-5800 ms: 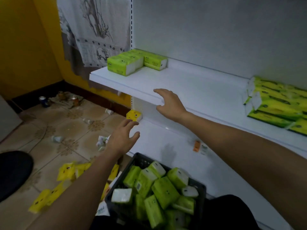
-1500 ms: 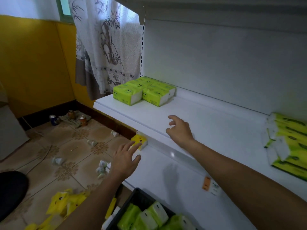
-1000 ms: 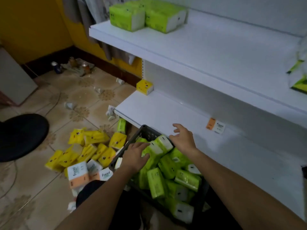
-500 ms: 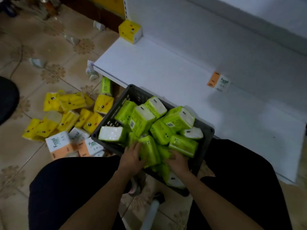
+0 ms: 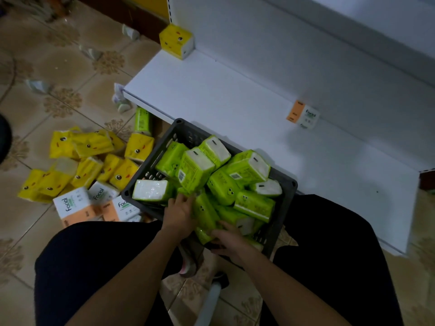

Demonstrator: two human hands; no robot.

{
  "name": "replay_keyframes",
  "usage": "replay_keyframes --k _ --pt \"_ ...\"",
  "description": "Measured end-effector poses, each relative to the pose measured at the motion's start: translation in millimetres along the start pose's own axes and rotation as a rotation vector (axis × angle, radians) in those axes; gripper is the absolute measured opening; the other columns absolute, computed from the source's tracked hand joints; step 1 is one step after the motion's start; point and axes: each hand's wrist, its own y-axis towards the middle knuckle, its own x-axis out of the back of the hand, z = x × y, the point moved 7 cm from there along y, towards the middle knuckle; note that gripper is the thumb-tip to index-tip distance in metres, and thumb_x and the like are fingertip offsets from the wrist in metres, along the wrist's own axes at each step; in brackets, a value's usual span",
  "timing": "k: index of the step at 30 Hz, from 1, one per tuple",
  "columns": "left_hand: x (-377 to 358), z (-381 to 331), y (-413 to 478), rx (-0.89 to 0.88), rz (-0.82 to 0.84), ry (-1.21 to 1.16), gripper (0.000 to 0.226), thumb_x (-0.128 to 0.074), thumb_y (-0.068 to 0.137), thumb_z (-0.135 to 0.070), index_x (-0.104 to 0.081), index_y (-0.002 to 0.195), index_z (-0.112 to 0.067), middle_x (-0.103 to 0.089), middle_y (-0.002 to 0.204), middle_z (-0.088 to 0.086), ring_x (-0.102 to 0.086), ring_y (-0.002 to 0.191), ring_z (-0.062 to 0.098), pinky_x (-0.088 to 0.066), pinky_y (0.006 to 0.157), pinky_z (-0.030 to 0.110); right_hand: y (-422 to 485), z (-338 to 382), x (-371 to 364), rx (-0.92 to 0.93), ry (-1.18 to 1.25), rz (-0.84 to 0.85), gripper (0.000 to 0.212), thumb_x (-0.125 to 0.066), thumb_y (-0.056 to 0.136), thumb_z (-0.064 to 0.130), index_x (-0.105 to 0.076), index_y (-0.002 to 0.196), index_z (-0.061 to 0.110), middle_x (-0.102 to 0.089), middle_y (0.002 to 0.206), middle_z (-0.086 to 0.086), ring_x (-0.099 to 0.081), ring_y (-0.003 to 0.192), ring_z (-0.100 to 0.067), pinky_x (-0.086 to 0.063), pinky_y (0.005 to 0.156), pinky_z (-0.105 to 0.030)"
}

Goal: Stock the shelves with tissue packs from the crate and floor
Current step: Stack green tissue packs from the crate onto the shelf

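Tissue packs (image 5: 195, 170) in bright green wrap lie heaped at all angles in the dark grey crate (image 5: 284, 208). It sits on the floor between the person's knees, right up against the near edge of the low white shelf (image 5: 235, 97).

Both hands are down at the near side of the heap, on one green pack (image 5: 205, 214). The left hand (image 5: 179, 211) lies along its left side with fingers bent onto the wrap. The right hand (image 5: 227, 238) is curled round its near end, so the pack is clasped between the two.

On the shelf a single yellow pack (image 5: 176, 41) stands at the far left corner. An orange-and-white pack (image 5: 302, 114) sits well to the right of it, by the back panel.

Left of the crate, on the tiled floor (image 5: 70, 74), yellow packs (image 5: 94, 158) lie scattered, with orange-and-white Facial packs (image 5: 73, 205) nearer. A lone green pack (image 5: 142, 120) stands against the shelf's near left corner.
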Motion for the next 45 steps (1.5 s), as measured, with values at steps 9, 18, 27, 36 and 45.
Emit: replay_keyframes --k 9,18,27,36,45 --pt "61 -13 -47 0.027 -0.098 -0.444 0.051 -0.065 0.081 -0.012 -0.045 0.127 -0.005 -0.057 0.12 0.018 -0.055 0.109 0.029 -0.042 0.08 0.03 -64 48 15 0.246 -0.021 -0.104 0.057 -0.076 0.069 0.003 -0.051 0.118 0.017 -0.061 0.11 -0.009 -0.06 0.086 -0.024 -0.054 0.062 -0.038" --pt "226 -36 -116 -0.214 -0.397 -0.389 0.05 -0.068 0.079 -0.01 -0.05 0.126 -0.015 -0.06 0.113 0.013 -0.056 0.1 0.025 -0.037 0.072 0.024 -182 159 -27 0.653 -0.151 -0.04 0.048 -0.074 0.069 -0.005 -0.058 0.105 0.023 -0.062 0.095 -0.006 -0.06 0.078 -0.017 -0.05 0.057 -0.025" --pt "359 -66 -149 -0.385 -0.74 -0.577 0.03 -0.068 0.08 -0.004 -0.055 0.104 -0.017 -0.057 0.106 0.002 -0.061 0.091 0.021 -0.053 0.067 0.027 -306 281 -37 1.184 -0.329 -0.147 0.052 -0.073 0.075 0.001 -0.053 0.118 0.023 -0.057 0.105 0.005 -0.061 0.09 -0.019 -0.051 0.067 -0.027" --pt "455 -107 -109 -0.5 -0.892 -0.597 0.032 -0.071 0.076 -0.001 -0.06 0.105 -0.007 -0.059 0.088 0.001 -0.059 0.083 0.015 -0.045 0.064 0.01 -345 382 -24 1.425 -0.351 -0.354 0.053 -0.077 0.07 0.003 -0.058 0.118 0.017 -0.063 0.107 -0.001 -0.061 0.096 -0.016 -0.048 0.073 -0.012" --pt "516 -82 -28 -0.465 -0.902 -0.607 0.032 -0.068 0.081 -0.005 -0.056 0.109 -0.012 -0.062 0.11 0.005 -0.06 0.097 0.02 -0.047 0.078 0.023 -307 479 -63 1.486 -0.466 -0.434 0.052 -0.069 0.076 0.01 -0.053 0.125 0.018 -0.056 0.121 -0.006 -0.053 0.112 -0.018 -0.043 0.092 -0.025"
